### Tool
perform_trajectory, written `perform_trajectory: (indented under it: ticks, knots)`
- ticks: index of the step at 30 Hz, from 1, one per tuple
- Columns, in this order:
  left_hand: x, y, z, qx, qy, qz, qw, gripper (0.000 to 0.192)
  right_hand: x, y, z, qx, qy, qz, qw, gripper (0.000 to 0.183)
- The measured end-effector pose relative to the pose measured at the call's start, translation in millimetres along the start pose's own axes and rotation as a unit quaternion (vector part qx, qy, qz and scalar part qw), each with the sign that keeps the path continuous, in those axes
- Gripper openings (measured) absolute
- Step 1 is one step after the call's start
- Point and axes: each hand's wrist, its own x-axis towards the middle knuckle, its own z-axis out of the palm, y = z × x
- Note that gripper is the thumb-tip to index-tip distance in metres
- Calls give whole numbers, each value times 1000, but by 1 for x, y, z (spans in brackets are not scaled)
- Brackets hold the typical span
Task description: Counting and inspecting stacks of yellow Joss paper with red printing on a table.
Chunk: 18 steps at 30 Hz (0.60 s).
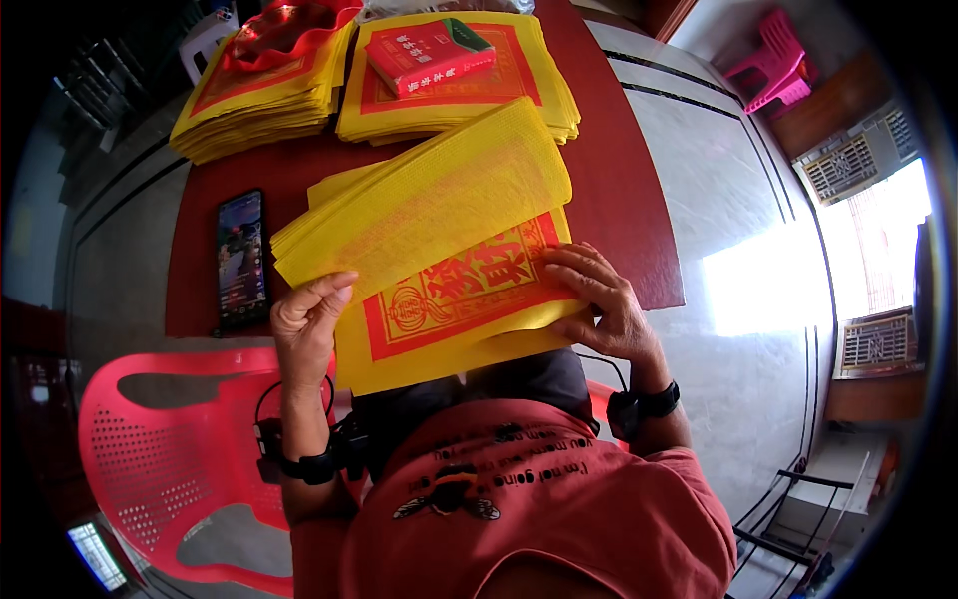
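Yellow joss paper sheets [434, 187] lie in a stack at the table's near edge, the upper ones turned over with their plain backs showing. Below them a printed sheet [464, 288] shows a red border and red characters; its near edge hangs over my lap. My left hand [310, 318] has thumb and forefinger pinched at the near-left corner of the turned-over sheets. At the right side, my right hand [602, 299] grips the printed sheet, with fingers on top and the thumb near its curled edge. How many layers it holds is hidden.
On the red table [621, 217], two more yellow paper piles stand at the far side. A red book [430, 56] rests on one pile [456, 116], a red scalloped dish [288, 37] on the other [254, 120]. A smartphone [242, 258] lies left. A pink plastic chair [165, 449] stands beside me.
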Motion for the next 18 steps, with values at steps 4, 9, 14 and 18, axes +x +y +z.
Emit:
perform_trajectory:
  ticks: [4,9,14,18]
  knots:
    - [1,0,-7,-1,-35,3,999,16,3,-7,10,-3,157,42,987,56]
    - [2,-3,-16,-37,-101,11,994,65,6,-3,4,-123,179,-27,976,50]
    - [2,-5,-19,-112,-150,1,982,95,15,-6,4,-145,217,-38,965,35]
    - [3,-5,-21,-178,-177,-10,968,104,27,-8,-1,-122,216,-10,969,28]
